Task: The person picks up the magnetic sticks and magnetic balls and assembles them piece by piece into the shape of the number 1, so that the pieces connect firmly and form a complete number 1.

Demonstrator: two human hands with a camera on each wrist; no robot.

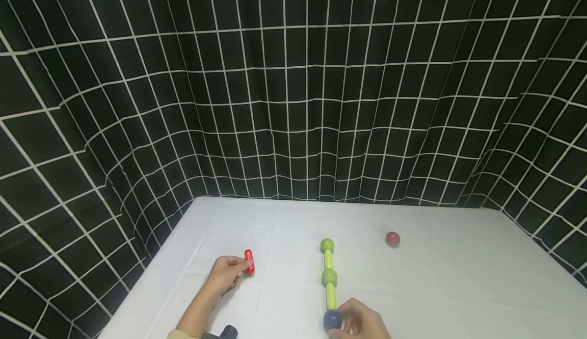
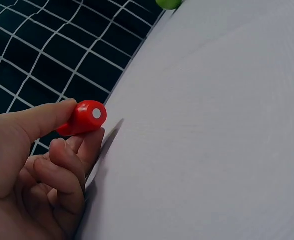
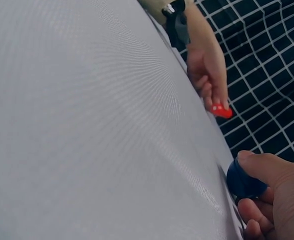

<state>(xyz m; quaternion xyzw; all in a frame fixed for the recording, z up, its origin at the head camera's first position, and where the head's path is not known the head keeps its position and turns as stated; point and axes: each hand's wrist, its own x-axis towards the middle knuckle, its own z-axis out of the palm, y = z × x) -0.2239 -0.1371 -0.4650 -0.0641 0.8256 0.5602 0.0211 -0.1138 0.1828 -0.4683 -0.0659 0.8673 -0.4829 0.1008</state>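
My left hand (image 1: 225, 274) pinches a short red rod (image 1: 249, 261) between thumb and fingers, at the left of the table; in the left wrist view a pale round dot shows on the end of the red rod (image 2: 91, 116). My right hand (image 1: 362, 320) grips a blue ball (image 1: 332, 320) near the front of the table. This ball is the near end of a straight chain: a yellow-green rod (image 1: 330, 296), a green ball (image 1: 329, 277), another yellow-green rod (image 1: 328, 259) and a green ball (image 1: 327, 245) at the far end. The right wrist view shows thumb and fingers around the blue ball (image 3: 244, 181).
A dark red ball (image 1: 392, 238) lies on the white table (image 1: 449, 272), toward the back right. Black cloth with a white grid (image 1: 302, 99) rises behind the table and along both sides. A dark wrist device (image 1: 224, 333) sits on the left forearm.
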